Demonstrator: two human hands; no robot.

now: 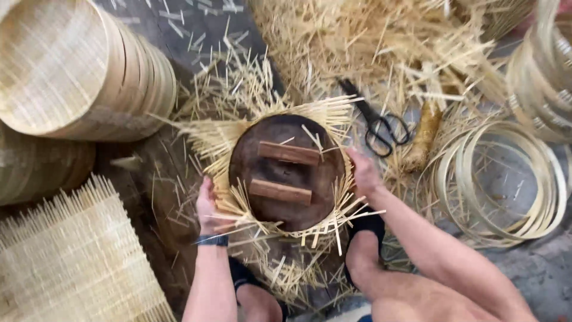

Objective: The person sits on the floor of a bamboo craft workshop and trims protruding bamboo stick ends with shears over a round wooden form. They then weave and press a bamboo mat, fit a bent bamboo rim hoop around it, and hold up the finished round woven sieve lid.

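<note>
Gripping opposite edges of a round dark wooden mould (286,173) ringed by frayed pale bamboo strips (250,214), the left hand (208,210) and right hand (363,173) close fully around it.

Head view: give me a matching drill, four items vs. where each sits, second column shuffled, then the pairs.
Things:
1. scissors
2. round dark wooden mould
3. stack of woven round lids
4. loose bamboo hoops

Places:
A. top left, lying on its side
B. centre, between left hand and right hand
C. right side, on the floor
D. on the straw, just right of the mould

Pairs: 1-D, 2-B, 3-A, 4-C
</note>
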